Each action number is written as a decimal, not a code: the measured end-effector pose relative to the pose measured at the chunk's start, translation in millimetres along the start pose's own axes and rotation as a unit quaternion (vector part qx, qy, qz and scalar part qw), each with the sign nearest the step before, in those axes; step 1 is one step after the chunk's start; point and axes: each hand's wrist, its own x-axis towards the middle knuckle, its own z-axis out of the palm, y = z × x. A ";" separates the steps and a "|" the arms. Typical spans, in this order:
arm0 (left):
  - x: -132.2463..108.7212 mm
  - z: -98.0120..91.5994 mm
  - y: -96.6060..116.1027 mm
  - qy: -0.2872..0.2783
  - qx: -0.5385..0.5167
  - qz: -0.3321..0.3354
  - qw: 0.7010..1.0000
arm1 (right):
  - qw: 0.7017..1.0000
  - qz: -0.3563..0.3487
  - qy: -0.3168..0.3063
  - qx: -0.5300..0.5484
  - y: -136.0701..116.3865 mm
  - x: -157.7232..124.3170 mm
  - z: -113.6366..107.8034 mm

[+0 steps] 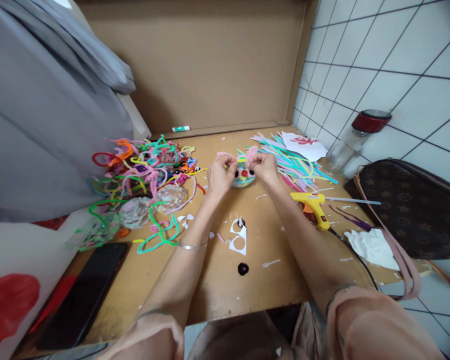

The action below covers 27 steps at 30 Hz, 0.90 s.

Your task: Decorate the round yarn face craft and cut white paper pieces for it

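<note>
A round, clear craft face with black eyes, a red nose and pink fuzzy ears stands on the table, between my hands. My left hand is closed in a pinch at the ear on the left. On the other side, my right hand pinches the pink ear. The fingers partly cover both ears. Nearer to me lie a white paper scrap with round holes and a small black disc.
A heap of tangled pipe cleaners lies left, above a black phone. Straight pipe cleaners are spread at the back right. A yellow glue gun, crumpled tissue, a brown bag and a red-lidded bottle stand right.
</note>
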 end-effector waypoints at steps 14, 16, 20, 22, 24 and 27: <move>0.0 0.7 -2.7 -0.020 -0.059 -0.017 0.998 | 0.999 -0.045 -0.003 0.011 -0.7 0.1 -2.5; 0.1 1.4 -3.7 -0.021 -0.061 -0.016 0.998 | 0.999 -0.047 -0.008 0.016 -1.6 0.1 -4.0; -0.2 2.7 -4.8 -0.023 -0.054 -0.006 0.998 | 0.999 -0.044 -0.009 0.001 -1.1 1.2 -6.2; -0.6 2.9 -4.3 -0.028 -0.043 -0.007 0.999 | 0.999 -0.044 -0.010 -0.010 0.3 2.3 -7.0; -0.9 3.2 -3.7 -0.032 -0.030 -0.014 0.999 | 0.999 -0.045 -0.014 -0.019 2.0 3.5 -7.9; -0.6 3.6 -3.4 -0.032 -0.020 -0.018 0.999 | 0.998 -0.046 -0.021 -0.033 4.4 5.2 -9.2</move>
